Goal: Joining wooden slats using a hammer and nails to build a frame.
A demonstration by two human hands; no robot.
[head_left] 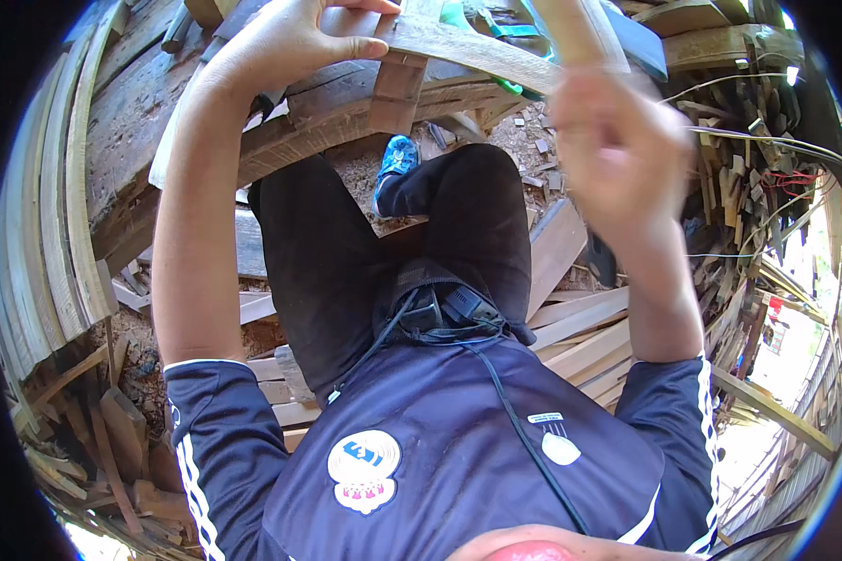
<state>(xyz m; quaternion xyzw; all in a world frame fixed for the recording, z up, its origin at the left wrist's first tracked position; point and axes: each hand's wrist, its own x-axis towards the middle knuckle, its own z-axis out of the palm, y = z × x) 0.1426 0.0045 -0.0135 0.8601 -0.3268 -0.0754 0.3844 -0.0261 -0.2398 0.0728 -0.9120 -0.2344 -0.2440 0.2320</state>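
At the top of the head view my left hand [313,37] has thumb and fingers on opposite sides of the near end of a pale, slightly curved wooden strip [472,51]. Below that end a short brown wood block [399,92] sticks out over the edge of a heavy timber [337,122]. My right hand [617,154] is raised on the right and smeared by motion. It is closed in a fist around a pale wooden handle [580,33], whose far end lies beyond the picture. The fist covers the view near the strip's right end.
Long boards [56,187] are stacked at the left. Loose planks [580,341] lie by my legs, and wood chips [543,145] cover the ground. Piled offcuts [748,159] fill the right side. A blue-grey flat piece [638,45] and a turquoise item [513,30] sit at the top.
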